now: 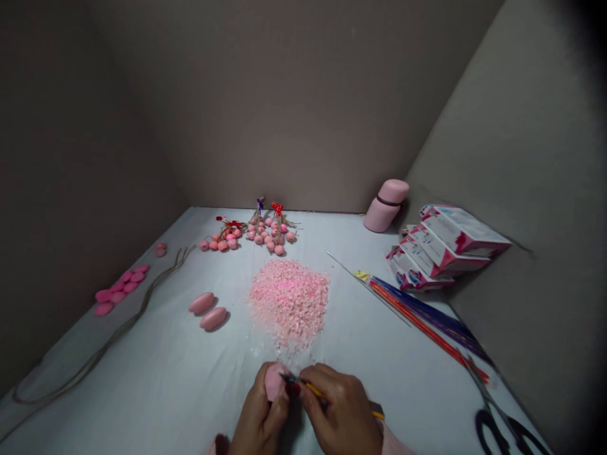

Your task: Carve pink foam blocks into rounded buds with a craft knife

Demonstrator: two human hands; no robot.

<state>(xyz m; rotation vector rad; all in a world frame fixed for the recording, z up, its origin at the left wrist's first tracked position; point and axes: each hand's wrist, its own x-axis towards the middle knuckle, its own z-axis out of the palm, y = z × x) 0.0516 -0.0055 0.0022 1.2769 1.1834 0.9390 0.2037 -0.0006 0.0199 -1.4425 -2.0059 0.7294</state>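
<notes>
Near the front edge of the table, my left hand (262, 414) is closed around a pale pink lump (275, 381) that looks like soap, its surface cut into facets. A yellow-handled craft knife (378, 414) is gripped in my right hand (337, 404), its dark blade touching the lump's right side. The fingers cover most of the knife's handle. Just beyond both hands lies a heap of pink shavings (290, 300). Two smooth pink oval pieces (207, 311) rest to the left of the heap.
At the back lie tied bunches of pink balls (271, 235). Bright pink ovals (121, 289) and long dry stems (137, 316) are on the left. On the right are a pink flask (386, 205), stacked boxes (446, 246), red and blue ribbons (422, 322), a thin metal rod (348, 270) and scissors (500, 411).
</notes>
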